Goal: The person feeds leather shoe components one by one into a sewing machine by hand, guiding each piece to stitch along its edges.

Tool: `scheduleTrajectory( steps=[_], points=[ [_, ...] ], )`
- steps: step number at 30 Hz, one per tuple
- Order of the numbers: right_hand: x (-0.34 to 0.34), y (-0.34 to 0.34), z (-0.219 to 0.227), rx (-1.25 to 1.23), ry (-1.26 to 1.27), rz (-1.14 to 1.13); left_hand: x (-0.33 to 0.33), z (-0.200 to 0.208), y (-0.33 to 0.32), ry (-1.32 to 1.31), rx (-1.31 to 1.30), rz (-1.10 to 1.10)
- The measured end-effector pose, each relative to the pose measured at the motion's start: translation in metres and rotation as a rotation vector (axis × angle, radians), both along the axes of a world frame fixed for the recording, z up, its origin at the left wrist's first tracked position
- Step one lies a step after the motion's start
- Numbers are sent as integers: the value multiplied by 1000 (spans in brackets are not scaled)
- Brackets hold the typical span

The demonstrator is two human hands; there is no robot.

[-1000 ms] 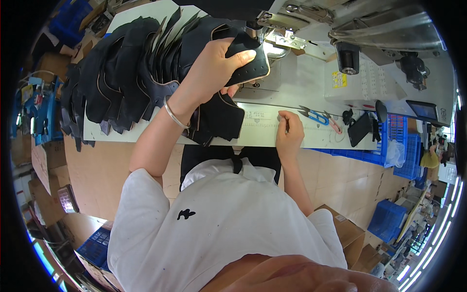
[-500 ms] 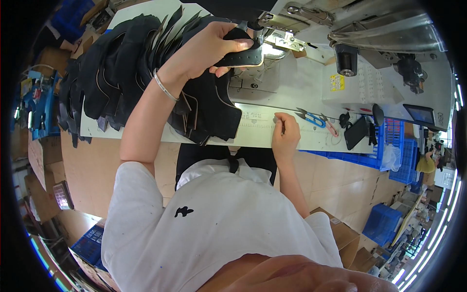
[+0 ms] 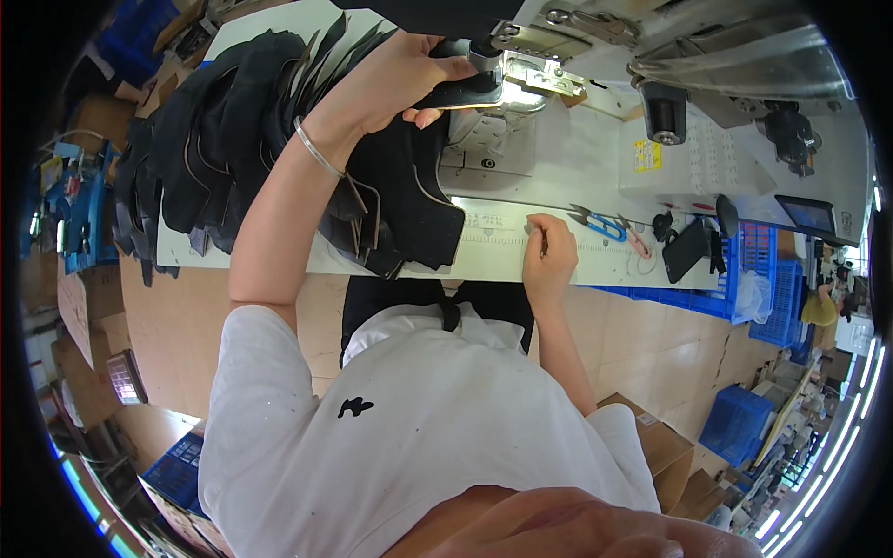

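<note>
My left hand [image 3: 395,82], a silver bangle on its wrist, grips a black curved piece [image 3: 465,92] of leather-like material at the sewing machine [image 3: 541,74]. The thumb lies on top and the fingertips show below the piece's edge. That piece's far end is under the lit head of the machine. Beneath the left forearm lies a heap of similar black cut pieces [image 3: 223,130] with pale edges. My right hand [image 3: 551,259] rests at the table's front edge with its fingers curled in; whatever they may hold is hidden.
Blue thread snips [image 3: 606,226] and a pink-handled tool [image 3: 640,245] lie right of my right hand. Farther right are a black flat object [image 3: 686,251] and a blue crate [image 3: 752,256]. The white table [image 3: 493,260] has a printed ruler scale.
My left hand has moved slightly farther away, pushing the black piece deeper under the machine head. The right hand stays at the table edge.
</note>
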State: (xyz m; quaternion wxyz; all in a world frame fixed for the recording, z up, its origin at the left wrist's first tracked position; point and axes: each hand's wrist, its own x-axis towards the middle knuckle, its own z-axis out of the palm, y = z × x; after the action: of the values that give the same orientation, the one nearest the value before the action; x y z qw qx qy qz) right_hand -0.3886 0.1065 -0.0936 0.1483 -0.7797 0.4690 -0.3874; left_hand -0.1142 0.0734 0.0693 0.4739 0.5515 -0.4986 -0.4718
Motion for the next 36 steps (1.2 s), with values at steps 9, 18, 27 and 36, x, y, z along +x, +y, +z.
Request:
scheduleTrajectory(
  steps=[9,18,27,36],
  points=[
    [1,0,0,-11,-6,-1,12,1,-13,-274,-21,-64],
    [0,-1,-2,-26,-7,-11,-3,-15,-1,41,-142,110],
    [1,-2,0,-23,-13,-16,-9,-20,6,127,-170,124],
    [0,-3,-2,-37,-7,-26,-31,-30,20,286,-191,251]
  ],
)
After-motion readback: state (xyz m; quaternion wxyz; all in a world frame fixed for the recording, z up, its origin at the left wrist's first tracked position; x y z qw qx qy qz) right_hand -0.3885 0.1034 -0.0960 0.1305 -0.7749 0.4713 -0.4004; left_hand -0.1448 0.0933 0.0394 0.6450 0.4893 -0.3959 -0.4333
